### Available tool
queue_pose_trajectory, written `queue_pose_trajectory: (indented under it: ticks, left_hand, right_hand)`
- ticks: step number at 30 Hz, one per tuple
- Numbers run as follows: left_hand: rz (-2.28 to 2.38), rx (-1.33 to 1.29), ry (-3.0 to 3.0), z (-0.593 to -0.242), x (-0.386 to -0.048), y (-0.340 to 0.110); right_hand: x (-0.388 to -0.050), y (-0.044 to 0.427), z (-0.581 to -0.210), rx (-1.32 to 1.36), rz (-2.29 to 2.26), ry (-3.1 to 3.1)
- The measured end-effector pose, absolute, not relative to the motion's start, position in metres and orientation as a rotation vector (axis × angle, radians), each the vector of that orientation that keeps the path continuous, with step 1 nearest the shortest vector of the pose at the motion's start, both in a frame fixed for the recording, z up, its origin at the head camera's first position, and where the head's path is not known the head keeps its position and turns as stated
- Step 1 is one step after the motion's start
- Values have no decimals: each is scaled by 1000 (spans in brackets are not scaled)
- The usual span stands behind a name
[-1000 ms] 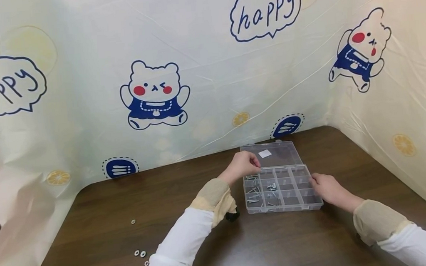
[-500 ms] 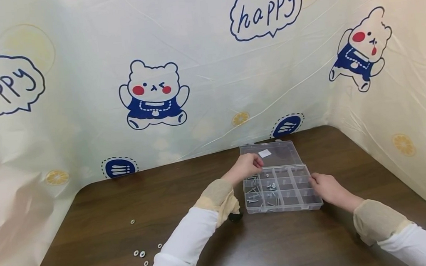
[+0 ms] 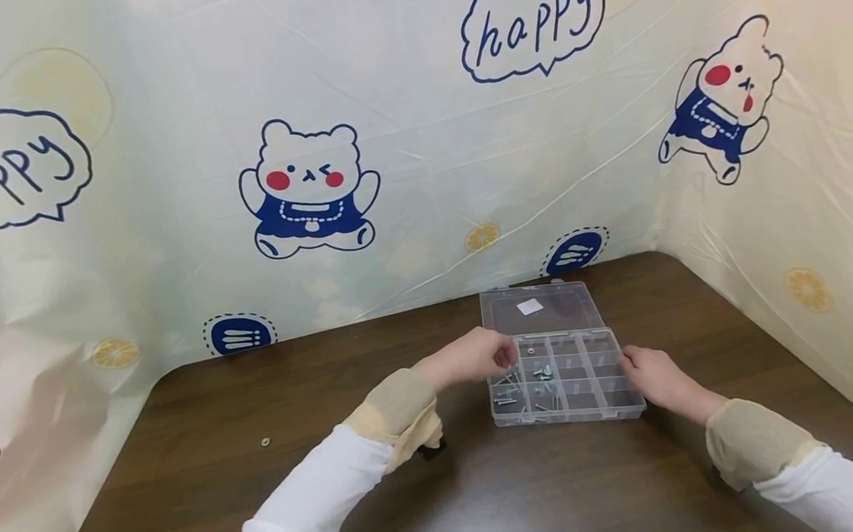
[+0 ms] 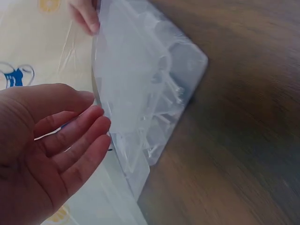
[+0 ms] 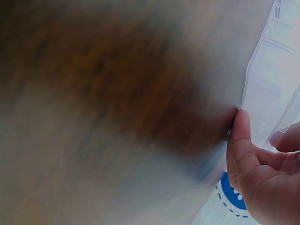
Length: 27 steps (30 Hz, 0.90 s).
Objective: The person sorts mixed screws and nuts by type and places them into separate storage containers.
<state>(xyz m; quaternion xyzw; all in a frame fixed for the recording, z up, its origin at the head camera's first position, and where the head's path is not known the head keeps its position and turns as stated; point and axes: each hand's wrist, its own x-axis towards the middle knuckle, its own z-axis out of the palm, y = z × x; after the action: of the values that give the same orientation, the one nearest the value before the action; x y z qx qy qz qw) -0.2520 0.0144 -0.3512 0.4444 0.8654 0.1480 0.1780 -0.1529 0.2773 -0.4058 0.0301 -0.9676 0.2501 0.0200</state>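
A clear plastic compartment box (image 3: 608,412) lies on the table with its lid (image 3: 558,310) folded back. My left hand (image 3: 474,356) hangs over its back left compartments; in the left wrist view its fingers (image 4: 79,159) are loosely bent, with nothing between them. A small washer (image 3: 531,350) lies in the back compartment of the second column. Several screws (image 3: 507,397) fill left-column compartments, partly hidden by the left hand, and more screws (image 3: 544,374) lie in the second column. My right hand (image 3: 664,381) grips the box's right side wall, thumb and fingers on either side of it.
One loose washer (image 3: 265,441) lies on the left of the brown table (image 3: 565,497). A small white label (image 3: 530,307) is on the lid. A printed cloth (image 3: 419,175) hangs behind the table. The right-hand compartments hold nothing visible.
My left hand let a washer go into the back compartment, then drew left and slightly nearer. Its sleeve now covers the other loose washers on the table. My right hand stays in place.
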Motion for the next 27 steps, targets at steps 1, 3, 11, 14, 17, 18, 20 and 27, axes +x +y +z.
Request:
queue_pose_trajectory:
  ticks: [1, 3, 11, 14, 17, 18, 20, 27]
  left_hand:
    - [403, 1269, 2445, -350, -250, 10]
    - [369, 1291, 2447, -347, -247, 3]
    - [256, 1275, 2496, -338, -240, -27]
    - [203, 1277, 2513, -335, -238, -36]
    - [148, 1290, 2525, -332, -234, -45]
    - [133, 1289, 2527, -332, -233, -49]
    - [104, 1282, 2531, -330, -231, -55]
    - [77, 1232, 2532, -328, -225, -79]
  right_hand:
    - [-154, 277, -406, 93, 775, -2999]
    - [-155, 278, -406, 87, 772, -2997]
    - [-162, 280, -407, 105, 794, -3000]
    - [-163, 280, -408, 109, 776, -2996]
    - [-166, 281, -409, 116, 777, -2994]
    - [-166, 281, -409, 122, 779, -2995]
    - [-168, 282, -409, 127, 788, -2996]
    - [-172, 283, -411, 137, 790, -2986]
